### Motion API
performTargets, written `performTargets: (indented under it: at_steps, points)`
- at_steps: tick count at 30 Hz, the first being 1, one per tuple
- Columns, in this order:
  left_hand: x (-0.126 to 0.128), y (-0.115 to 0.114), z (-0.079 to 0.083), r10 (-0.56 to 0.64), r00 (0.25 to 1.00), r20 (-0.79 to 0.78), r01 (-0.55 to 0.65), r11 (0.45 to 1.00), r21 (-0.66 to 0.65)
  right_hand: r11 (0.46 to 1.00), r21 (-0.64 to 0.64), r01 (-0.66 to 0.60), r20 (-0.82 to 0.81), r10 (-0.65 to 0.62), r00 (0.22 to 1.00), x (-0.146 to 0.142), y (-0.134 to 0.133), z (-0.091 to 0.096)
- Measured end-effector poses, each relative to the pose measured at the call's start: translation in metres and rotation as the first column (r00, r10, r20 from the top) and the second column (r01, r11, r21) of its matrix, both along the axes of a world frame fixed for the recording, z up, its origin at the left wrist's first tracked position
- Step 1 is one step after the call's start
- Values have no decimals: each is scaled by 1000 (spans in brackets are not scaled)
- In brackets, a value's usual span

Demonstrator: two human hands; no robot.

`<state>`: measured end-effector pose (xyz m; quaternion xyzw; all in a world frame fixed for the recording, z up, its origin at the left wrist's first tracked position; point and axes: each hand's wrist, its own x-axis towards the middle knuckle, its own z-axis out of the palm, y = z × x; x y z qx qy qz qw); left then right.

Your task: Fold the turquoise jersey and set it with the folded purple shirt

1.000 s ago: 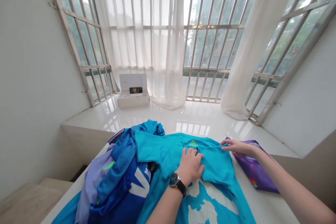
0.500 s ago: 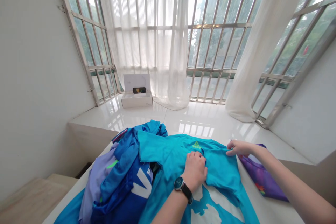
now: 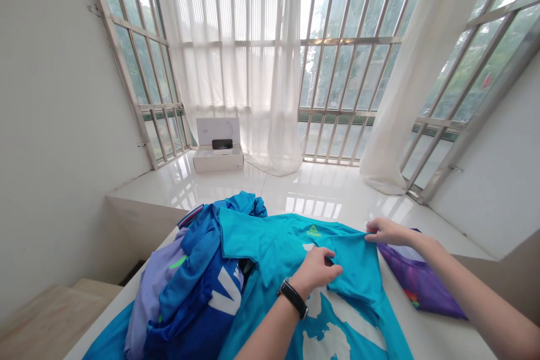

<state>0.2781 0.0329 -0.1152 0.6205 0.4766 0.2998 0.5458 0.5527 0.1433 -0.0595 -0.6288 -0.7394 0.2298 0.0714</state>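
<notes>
A blue shirt (image 3: 270,253) lies on the white bench (image 3: 439,320). The right hand (image 3: 388,232) pinches its far edge tight. The left hand (image 3: 316,271) holds a fold, fingers close together. A pile of clothes (image 3: 189,287) touches the shirt on the left, and a purple cloth (image 3: 417,281) is on the right.

Head cam, fwd/down at hands (image 3: 314,271) (image 3: 390,232)

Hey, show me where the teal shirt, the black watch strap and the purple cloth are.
Teal shirt (image 3: 287,242), head view, on the chest left of the logo.
Black watch strap (image 3: 293,298), head view, on the strap around the left wrist.
Purple cloth (image 3: 422,287), head view, on its printed surface.
</notes>
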Motion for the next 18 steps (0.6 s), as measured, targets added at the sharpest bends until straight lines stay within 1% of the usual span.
performTargets:
  at_steps: [2, 4, 5, 6, 8, 10, 12, 13, 16, 18]
  points:
    - [2, -3, 1, 31, 999, -11, -30, 992, 120, 999, -18, -50, 39, 51, 998, 3, 1, -1]
    - [4, -6, 0, 79, 997, -5, -75, 965, 252, 997, -23, -78, 77, 80, 994, 6, 2, -3]
    - [5, -6, -1, 109, 994, 4, -105, 950, 294, 996, -24, -87, 96, 89, 991, 7, 3, -4]
    - [5, -6, -2, 139, 990, 14, -137, 941, 309, 996, -21, -92, 114, 94, 989, 8, 3, -6]
    - [4, -4, -3, 197, 980, 16, -194, 942, 272, 996, -7, -92, 151, 92, 984, 10, 5, -9]
    - [2, -2, -3, 231, 973, -15, -224, 956, 192, 996, 20, -82, 186, 77, 980, 11, 7, -13]
    - [0, -2, -2, 217, 975, -55, -209, 970, 127, 996, 56, -70, 216, 57, 975, 11, 9, -17]
    - [-1, -2, -1, 200, 977, -71, -191, 975, 116, 995, 76, -63, 228, 44, 973, 11, 10, -19]
    - [-2, -5, 1, 147, 983, -113, -128, 979, 159, 989, 144, -29, 248, -7, 969, 10, 11, -24]
    - [-2, -6, 0, 121, 983, -140, -89, 973, 214, 976, 215, 23, 245, -76, 966, 9, 9, -26]
